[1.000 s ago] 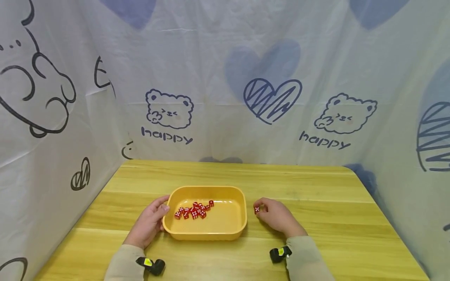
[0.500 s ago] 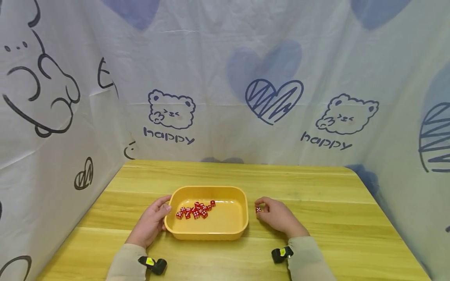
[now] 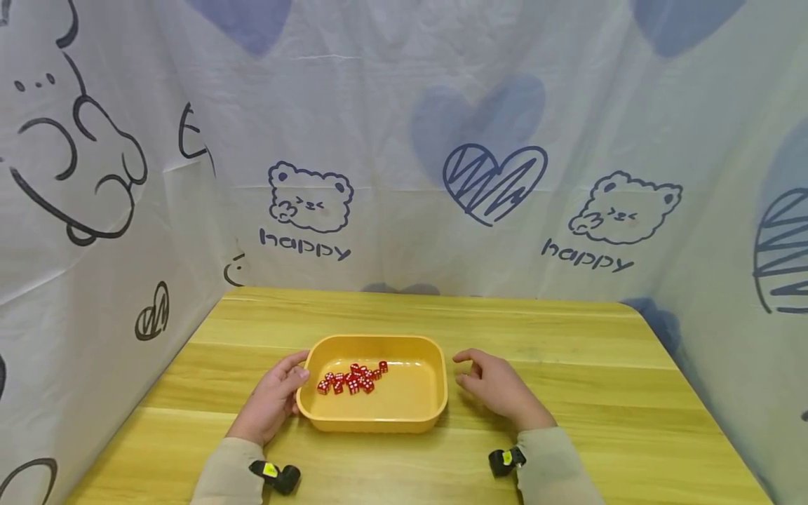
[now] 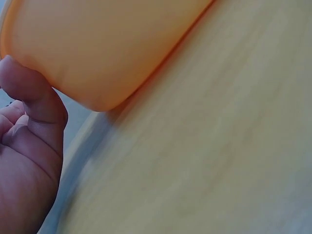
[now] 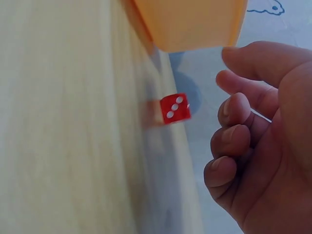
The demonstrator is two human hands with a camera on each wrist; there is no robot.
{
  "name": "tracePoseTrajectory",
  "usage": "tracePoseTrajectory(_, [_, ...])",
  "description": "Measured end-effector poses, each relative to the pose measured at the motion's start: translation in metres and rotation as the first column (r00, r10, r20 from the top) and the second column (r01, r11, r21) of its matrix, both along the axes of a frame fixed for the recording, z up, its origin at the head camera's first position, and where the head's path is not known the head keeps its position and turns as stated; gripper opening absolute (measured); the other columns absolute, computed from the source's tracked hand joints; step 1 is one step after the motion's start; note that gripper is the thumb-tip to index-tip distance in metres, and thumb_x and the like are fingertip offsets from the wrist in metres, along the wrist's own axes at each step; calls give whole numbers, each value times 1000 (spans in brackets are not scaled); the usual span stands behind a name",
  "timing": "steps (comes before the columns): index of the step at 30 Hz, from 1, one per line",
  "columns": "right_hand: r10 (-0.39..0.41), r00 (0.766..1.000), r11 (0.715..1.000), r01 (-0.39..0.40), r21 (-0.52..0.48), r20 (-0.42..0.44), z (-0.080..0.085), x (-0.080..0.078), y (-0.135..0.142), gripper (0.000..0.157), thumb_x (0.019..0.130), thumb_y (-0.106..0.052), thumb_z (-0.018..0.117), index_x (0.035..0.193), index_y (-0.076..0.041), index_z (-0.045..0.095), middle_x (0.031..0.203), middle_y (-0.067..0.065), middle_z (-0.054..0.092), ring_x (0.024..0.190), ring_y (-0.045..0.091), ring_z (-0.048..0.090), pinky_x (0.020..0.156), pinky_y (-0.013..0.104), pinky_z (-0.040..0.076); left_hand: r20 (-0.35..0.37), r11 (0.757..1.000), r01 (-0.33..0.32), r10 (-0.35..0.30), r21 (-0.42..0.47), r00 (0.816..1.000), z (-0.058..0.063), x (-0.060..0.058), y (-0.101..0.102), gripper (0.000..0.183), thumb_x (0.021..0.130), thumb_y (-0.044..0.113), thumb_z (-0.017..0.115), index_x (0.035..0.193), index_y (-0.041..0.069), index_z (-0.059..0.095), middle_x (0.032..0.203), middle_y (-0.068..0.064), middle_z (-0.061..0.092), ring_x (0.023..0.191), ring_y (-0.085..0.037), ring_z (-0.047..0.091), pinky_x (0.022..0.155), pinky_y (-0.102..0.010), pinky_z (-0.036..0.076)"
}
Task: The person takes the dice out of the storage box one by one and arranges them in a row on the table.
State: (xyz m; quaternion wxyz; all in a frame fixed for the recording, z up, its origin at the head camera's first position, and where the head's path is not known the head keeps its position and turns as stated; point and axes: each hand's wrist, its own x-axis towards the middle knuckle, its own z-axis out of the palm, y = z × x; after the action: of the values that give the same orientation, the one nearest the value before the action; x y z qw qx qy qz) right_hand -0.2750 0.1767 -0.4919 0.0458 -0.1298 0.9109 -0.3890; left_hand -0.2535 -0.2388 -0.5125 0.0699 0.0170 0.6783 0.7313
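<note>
Dice cubes (image 3: pixel 353 387), glossy round-cornered tray (image 3: pixel 407 400), wood-grained tabletop (image 3: pixel 536 330)

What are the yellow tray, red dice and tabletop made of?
Yellow tray: probably molded plastic, slightly glossy; rounded corners, highlights on its floor.
Red dice: likely hard plastic, smooth; clean faces, white pips.
Tabletop: wood or wood-look laminate, soft sheen; streaky grain, can't tell which.

Tray (image 3: pixel 371 426) blocking centre; room above, room behind

Soft light leaves glints in the yellow tray (image 3: pixel 407 401).
</note>
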Motion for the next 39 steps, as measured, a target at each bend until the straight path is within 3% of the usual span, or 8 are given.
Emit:
tracePoseTrajectory(12, [25, 997, 999, -26, -18, -73, 22, 8, -10, 31, 97, -20, 68, 128, -22, 65, 71, 0, 53, 56, 15, 47, 53, 29, 42, -5, 1000, 15, -15, -2, 1000, 4, 1, 2, 54, 107, 14, 51, 154, -2, 30, 104, -12, 51, 61, -9, 49, 52, -19, 46])
tracePoseTrajectory(21, [44, 997, 999, -45, -19, -65, 33, 15, -20, 34, 97, -23, 69, 130, -20, 65, 72, 0, 53, 58, 15, 46, 54, 28, 41, 21, 1000, 8, -8, 5, 1000, 3, 2, 1, 53, 107, 12, 50, 154, 1, 31, 103, -12, 51, 62, -11, 49, 52, -19, 46])
tracePoseTrajectory(39, [194, 973, 981, -195, 3, -126, 48, 13, -47, 34, 97, -26, 68, 131, -24, 64, 69, -5, 51, 58, 8, 43, 56, 26, 41, 3, 1000, 14, -14, -6, 1000, 2, 2, 0, 55, 107, 16, 51, 155, -1, 30, 103, -11, 51, 62, -10, 49, 53, -19, 46])
